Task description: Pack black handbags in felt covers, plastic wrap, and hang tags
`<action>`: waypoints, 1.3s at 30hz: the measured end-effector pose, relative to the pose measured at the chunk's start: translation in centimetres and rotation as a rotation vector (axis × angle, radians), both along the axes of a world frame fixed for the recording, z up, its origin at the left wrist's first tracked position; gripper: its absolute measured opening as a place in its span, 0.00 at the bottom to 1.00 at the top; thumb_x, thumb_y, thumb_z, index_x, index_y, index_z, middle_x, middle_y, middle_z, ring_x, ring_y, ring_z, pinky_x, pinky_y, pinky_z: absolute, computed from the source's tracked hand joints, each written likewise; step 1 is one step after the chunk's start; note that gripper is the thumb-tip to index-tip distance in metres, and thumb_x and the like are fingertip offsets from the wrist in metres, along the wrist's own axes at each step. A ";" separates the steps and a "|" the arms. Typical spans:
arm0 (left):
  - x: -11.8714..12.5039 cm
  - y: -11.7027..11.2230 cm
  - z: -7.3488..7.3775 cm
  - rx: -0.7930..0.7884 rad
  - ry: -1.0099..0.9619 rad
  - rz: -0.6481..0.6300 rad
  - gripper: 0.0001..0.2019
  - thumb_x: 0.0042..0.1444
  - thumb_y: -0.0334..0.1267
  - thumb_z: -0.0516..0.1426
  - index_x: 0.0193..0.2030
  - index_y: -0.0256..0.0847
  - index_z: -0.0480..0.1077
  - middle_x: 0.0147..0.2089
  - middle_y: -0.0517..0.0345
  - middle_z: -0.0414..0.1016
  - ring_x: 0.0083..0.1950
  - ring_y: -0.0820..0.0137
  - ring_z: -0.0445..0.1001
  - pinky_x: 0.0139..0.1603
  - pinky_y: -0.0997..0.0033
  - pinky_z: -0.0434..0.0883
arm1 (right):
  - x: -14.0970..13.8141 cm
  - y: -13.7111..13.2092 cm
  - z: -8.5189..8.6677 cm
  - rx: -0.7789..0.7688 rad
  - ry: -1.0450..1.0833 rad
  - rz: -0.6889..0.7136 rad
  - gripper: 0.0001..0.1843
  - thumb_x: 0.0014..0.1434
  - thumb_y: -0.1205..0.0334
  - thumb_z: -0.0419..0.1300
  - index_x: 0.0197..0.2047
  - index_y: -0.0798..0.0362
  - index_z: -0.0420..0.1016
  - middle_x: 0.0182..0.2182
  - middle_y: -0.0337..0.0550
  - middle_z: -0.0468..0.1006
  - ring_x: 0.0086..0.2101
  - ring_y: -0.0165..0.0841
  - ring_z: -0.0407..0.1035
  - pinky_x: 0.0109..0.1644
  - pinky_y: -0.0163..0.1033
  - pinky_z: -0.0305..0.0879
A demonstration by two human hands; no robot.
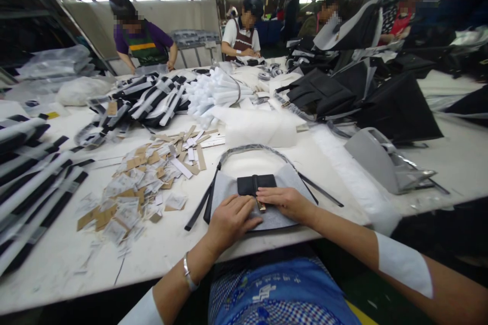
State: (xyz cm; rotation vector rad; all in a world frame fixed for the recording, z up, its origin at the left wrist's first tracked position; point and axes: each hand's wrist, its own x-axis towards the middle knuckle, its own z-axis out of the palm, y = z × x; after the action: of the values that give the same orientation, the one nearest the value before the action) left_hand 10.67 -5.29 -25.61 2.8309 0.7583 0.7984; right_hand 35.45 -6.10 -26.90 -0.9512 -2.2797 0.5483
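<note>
A handbag (224,189) lies on the table in front of me, its front covered by a light grey sheet. Its arched handle (253,148) is wrapped in clear plastic, and dark strap ends stick out at both sides. At the bag's middle is a black flap (246,185) with a strap and a gold-coloured clasp (261,206) below it. My left hand (233,219) rests on the sheet left of the clasp, fingers stretched out and thumb towards the clasp. My right hand (288,204) lies flat from the right, its fingertips touching the flap's lower edge by the strap.
Loose tags and small packets (129,195) are scattered to the left. Wrapped black straps (38,198) lie further left. White foam rolls (213,91) and black bags (324,91) stand behind. A grey bag piece (373,157) is at the right. Several people work across the table.
</note>
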 end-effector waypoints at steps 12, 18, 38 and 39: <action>0.0 0.0 -0.9 -0.176 0.023 -0.241 0.15 0.67 0.29 0.50 0.58 0.40 0.67 0.52 0.50 0.78 0.52 0.68 0.78 0.53 0.70 0.76 | -0.8 0.6 0.3 0.096 -0.149 0.043 0.16 0.69 0.66 0.51 0.50 0.54 0.79 0.50 0.53 0.78 0.53 0.38 0.70 0.57 0.45 0.69; 0.3 -0.2 -0.8 -0.165 -0.014 -0.216 0.16 0.67 0.29 0.49 0.58 0.42 0.68 0.49 0.51 0.80 0.49 0.69 0.80 0.51 0.72 0.77 | -1.7 2.0 2.5 0.095 -0.352 0.095 0.09 0.66 0.65 0.58 0.39 0.52 0.81 0.39 0.42 0.79 0.40 0.33 0.71 0.45 0.37 0.68; 1.2 -1.4 -0.2 -0.183 0.091 -0.055 0.14 0.66 0.32 0.53 0.56 0.44 0.68 0.47 0.55 0.79 0.49 0.68 0.78 0.50 0.72 0.75 | -0.4 -1.2 0.7 0.014 -0.494 -0.095 0.27 0.72 0.57 0.46 0.72 0.45 0.52 0.71 0.45 0.49 0.69 0.45 0.45 0.69 0.60 0.49; 1.5 -1.6 -0.2 -0.187 0.082 -0.017 0.14 0.65 0.32 0.53 0.56 0.44 0.68 0.47 0.55 0.79 0.48 0.67 0.78 0.49 0.71 0.76 | -0.5 -1.3 0.7 -0.005 -0.490 -0.094 0.27 0.72 0.57 0.45 0.72 0.44 0.51 0.72 0.44 0.49 0.69 0.44 0.44 0.70 0.59 0.48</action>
State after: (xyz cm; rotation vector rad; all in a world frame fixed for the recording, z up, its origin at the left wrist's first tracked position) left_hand 12.12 -6.92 -25.86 2.7125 0.7743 0.5795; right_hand 35.00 -7.43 -26.20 -1.3021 -2.6381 0.3016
